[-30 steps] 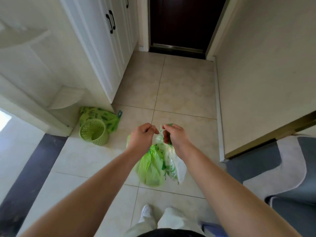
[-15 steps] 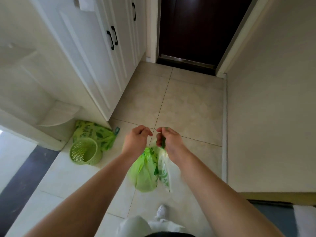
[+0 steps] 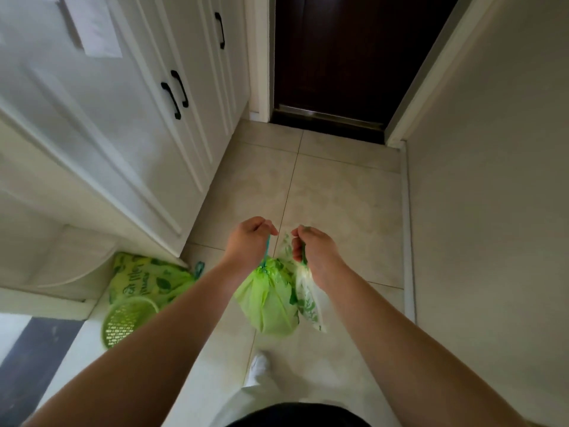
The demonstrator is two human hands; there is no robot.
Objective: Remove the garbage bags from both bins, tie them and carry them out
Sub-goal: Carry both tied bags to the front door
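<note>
Two tied garbage bags hang in front of me over the tiled floor. My left hand grips the drawstring of the plain green garbage bag. My right hand is closed on the neck of the white garbage bag with green print, which hangs against the green one. A small green mesh bin lies on the floor at the lower left, with a green printed bag behind it against the cabinet.
White cabinets with black handles line the left side. A dark door with a metal threshold stands ahead at the end of the tiled hallway. A plain wall runs along the right. My foot in a white shoe is below the bags.
I have walked forward: the dark door and cabinets are nearer, and the green bin has slid back to the lower left. Both hands keep holding the bags in the same way.
</note>
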